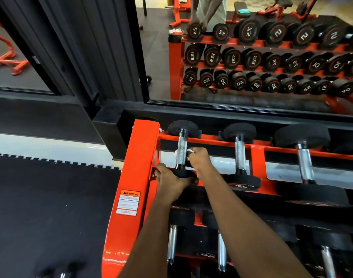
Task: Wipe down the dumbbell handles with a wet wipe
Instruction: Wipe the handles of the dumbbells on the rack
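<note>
Dumbbells lie side by side on the top tier of an orange rack [140,157], each with its black heads pointing near and far and its knurled metal bar between them. The leftmost dumbbell [183,127] sits just right of the rack's upright post. The left hand [171,182] grasps this dumbbell's near head, fingers curled over the black rubber. The right hand [199,159] is closed round the handle [181,144] about midway along, holding a white wet wipe [189,151] against the metal. The wipe shows as small white edges at the fingertips and on the left side of the bar, the rest hidden under the hand. To the right, a second dumbbell [240,155] and a third dumbbell [304,163] rest on the same tier, well apart from both hands. Lower-tier handles [172,241] show beneath the forearms, near the bottom of the view. A warning label [128,202] is stuck on the near face of the upright. Left of the rack lies a dark floor mat [41,207] with an interlocking toothed edge on its far side. Behind the rack stands a mirror [157,57], which reflects the three tiers of numbered dumbbells and, at its top, two hands on the end dumbbell.
</note>
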Demonstrator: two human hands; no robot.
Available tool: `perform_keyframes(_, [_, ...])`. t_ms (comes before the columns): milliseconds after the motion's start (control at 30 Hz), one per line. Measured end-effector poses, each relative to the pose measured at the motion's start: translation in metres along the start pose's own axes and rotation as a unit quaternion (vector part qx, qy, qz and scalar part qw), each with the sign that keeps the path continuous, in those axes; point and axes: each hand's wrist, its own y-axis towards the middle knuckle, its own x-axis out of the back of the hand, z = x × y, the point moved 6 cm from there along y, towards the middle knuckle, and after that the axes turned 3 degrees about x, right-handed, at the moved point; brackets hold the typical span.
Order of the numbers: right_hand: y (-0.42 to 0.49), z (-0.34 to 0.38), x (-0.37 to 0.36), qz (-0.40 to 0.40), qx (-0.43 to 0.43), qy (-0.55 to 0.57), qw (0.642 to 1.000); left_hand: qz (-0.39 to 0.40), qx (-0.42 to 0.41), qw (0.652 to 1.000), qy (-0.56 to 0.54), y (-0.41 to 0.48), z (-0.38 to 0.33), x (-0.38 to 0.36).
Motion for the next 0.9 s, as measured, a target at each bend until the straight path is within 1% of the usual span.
perform_keyframes(67, [-0.004,-0.006,0.010,-0.006,0.033,-0.097,0.995,0.002,0.007,1.000,0.005,0.000,0.001,0.000])
perform_keyframes(133, [-0.009,-0.008,0.017,-0.015,0.057,-0.150,0.987,0.005,0.012,1.000,0.009,-0.001,-0.001,0.000])
perform_keyframes(333, [-0.038,0.010,0.026,-0.043,0.090,-0.161,0.982,0.030,0.034,0.999,0.021,-0.004,-0.003,0.001])
perform_keyframes(400, [-0.047,0.014,0.034,-0.059,0.096,-0.131,0.985,0.042,0.043,0.998,0.026,-0.007,-0.005,0.002])
perform_keyframes(467, [-0.061,0.016,0.040,-0.065,0.082,-0.049,0.993,0.072,0.052,0.995,0.043,-0.010,-0.006,0.005])
perform_keyframes(533, [-0.075,0.023,0.050,-0.074,0.074,0.008,0.995,0.109,0.053,0.988,0.096,-0.011,-0.008,0.009])
perform_keyframes(567, [-0.083,0.026,0.055,-0.073,0.072,0.025,0.994,0.114,0.046,0.982,0.140,-0.013,-0.011,0.014])
perform_keyframes(600, [-0.090,0.027,0.059,-0.060,0.070,0.039,0.995,0.100,0.037,0.979,0.176,-0.014,-0.016,0.021])
perform_keyframes(633, [-0.098,0.029,0.062,-0.044,0.073,0.050,0.995,0.068,0.015,0.979,0.191,-0.014,-0.024,0.029])
perform_keyframes(667, [-0.104,0.029,0.065,-0.025,0.078,0.053,0.995,0.033,-0.012,0.983,0.178,-0.015,-0.033,0.035])
perform_keyframes(700, [-0.110,0.031,0.068,-0.011,0.085,0.055,0.995,0.007,-0.046,0.989,0.143,-0.018,-0.045,0.039])
perform_keyframes(733, [-0.117,0.032,0.073,-0.005,0.093,0.055,0.994,-0.002,-0.089,0.991,0.098,-0.023,-0.058,0.040])
perform_keyframes(800, [-0.129,0.035,0.081,0.004,0.105,0.068,0.992,0.027,-0.148,0.988,0.021,-0.036,-0.081,0.035])
perform_keyframes(833, [-0.134,0.035,0.084,0.006,0.105,0.081,0.991,0.056,-0.165,0.985,0.010,-0.045,-0.089,0.029])
perform_keyframes(900, [-0.141,0.031,0.095,-0.006,0.097,0.100,0.990,0.109,-0.187,0.976,0.022,-0.060,-0.099,0.014])
